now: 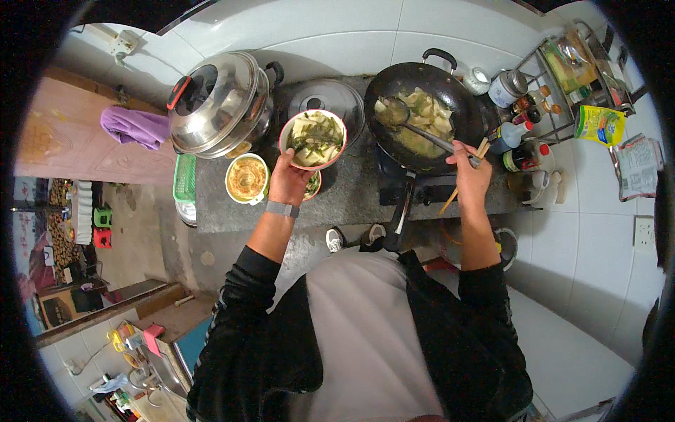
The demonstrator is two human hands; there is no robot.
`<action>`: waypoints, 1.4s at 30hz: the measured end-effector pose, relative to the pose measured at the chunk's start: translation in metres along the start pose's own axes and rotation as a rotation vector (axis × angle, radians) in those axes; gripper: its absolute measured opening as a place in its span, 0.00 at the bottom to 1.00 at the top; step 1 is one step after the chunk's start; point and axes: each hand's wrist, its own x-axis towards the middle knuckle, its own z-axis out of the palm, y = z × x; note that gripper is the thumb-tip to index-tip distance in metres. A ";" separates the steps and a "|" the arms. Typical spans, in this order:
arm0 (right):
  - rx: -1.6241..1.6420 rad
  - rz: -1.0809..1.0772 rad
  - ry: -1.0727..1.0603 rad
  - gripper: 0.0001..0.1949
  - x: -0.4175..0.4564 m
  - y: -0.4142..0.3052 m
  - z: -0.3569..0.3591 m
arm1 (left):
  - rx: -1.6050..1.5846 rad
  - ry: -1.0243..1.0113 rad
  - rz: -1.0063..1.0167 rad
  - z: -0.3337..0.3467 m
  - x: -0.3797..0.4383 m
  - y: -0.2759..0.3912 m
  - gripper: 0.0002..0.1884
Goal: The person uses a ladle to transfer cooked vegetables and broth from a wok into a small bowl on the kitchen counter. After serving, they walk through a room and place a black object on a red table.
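Observation:
My left hand grips a red-rimmed bowl filled with pale flat pieces and green vegetable strips, held above the counter just left of the wok. A metal ladle and a pair of wooden chopsticks are in my right hand. The ladle's bowl rests in the food at the left inside the black wok, which stands on the gas stove. Similar pale pieces and greens in broth fill the wok's bottom. Partly hidden below my left hand, another bowl holds greens.
A lidded steel steamer pot stands at the back left, near a dark pan lid. A bowl of flatbread sits on the stone counter. Bottles, jars and a wire rack stand right of the wok. Its handle overhangs the counter's front edge.

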 end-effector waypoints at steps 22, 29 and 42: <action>0.068 -0.109 0.070 0.12 -0.031 -0.119 -0.062 | 0.131 -0.139 -0.187 0.036 0.029 -0.031 0.19; 0.021 -0.135 -0.037 0.10 -0.041 -0.130 -0.063 | 0.116 -0.105 -0.151 0.058 0.023 -0.038 0.16; -0.749 -1.223 -0.427 0.16 -0.086 -0.121 -0.048 | 0.092 -0.113 -0.161 0.048 0.021 -0.035 0.14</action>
